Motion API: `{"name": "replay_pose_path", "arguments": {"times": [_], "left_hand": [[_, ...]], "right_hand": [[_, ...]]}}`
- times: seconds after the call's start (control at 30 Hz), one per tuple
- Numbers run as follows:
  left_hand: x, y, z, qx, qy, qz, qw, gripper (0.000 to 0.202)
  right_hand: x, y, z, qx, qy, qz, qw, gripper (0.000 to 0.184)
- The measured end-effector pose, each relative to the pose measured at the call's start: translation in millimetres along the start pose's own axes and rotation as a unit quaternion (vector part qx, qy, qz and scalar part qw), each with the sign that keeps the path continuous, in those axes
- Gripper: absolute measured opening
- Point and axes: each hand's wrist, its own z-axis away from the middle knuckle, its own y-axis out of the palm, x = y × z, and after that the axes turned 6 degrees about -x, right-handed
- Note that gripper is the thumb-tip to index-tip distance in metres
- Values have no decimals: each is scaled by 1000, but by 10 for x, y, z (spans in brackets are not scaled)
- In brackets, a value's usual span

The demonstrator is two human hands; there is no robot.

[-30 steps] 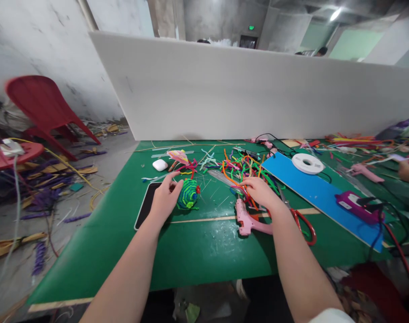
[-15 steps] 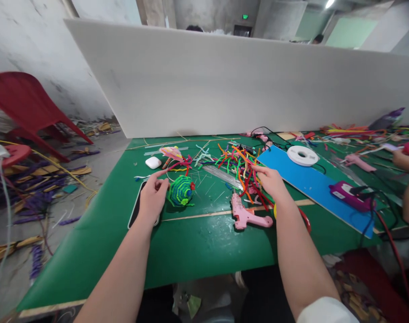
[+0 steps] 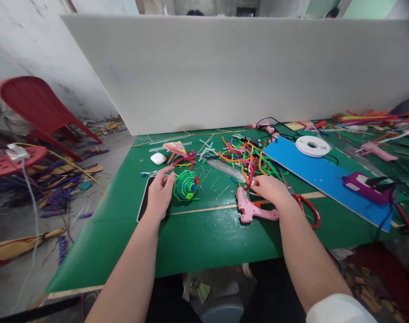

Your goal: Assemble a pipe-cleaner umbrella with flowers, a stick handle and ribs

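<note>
My left hand (image 3: pixel 161 190) is closed, thumb and fingers at the side of a green-and-blue coiled cone (image 3: pixel 184 185) made of fuzzy pipe cleaners, with a small red piece at its edge. Beneath this hand lies a phone (image 3: pixel 144 200). My right hand (image 3: pixel 270 188) pinches at the near edge of a tangled heap of coloured pipe cleaners (image 3: pixel 240 154); a red strand meets its fingertips, which are partly hidden. Just below that hand a pink glue gun (image 3: pixel 250 210) rests on its side. Red-handled scissors (image 3: pixel 308 211) lie to the right, partly behind my wrist.
On the green table (image 3: pixel 197 246) are a white case (image 3: pixel 158 158), a pink-and-yellow piece (image 3: pixel 174 148), a blue board (image 3: pixel 312 179) carrying a white spool (image 3: pixel 312 146), and a purple power strip (image 3: pixel 367 187) with cables. A white panel (image 3: pixel 224 76) stands along the back.
My right hand has drawn back from the heap toward me, and the scissors show more. My left hand stays beside the coiled cone. The view has tilted down; the co-worker's hand has left it.
</note>
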Motion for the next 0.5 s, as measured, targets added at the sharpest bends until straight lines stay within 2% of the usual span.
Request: {"name": "replay_pose_path", "arguments": {"times": [0.13,0.23,0.37,0.5], "left_hand": [[-7,2,19,58,19,3,998,45],[-20,6,23,95,32,-18,995,52],[-35,3,29,109,39,-39,993,55],[-23,2,38,102,44,-54,992,55]], "right_hand": [[-50,-107,30,-44,16,-14,999,18],[-98,-198,67,-141,55,-28,988,22],[-160,-304,145,-317,72,-106,940,22],[-216,-395,267,-405,43,-157,899,28]]}}
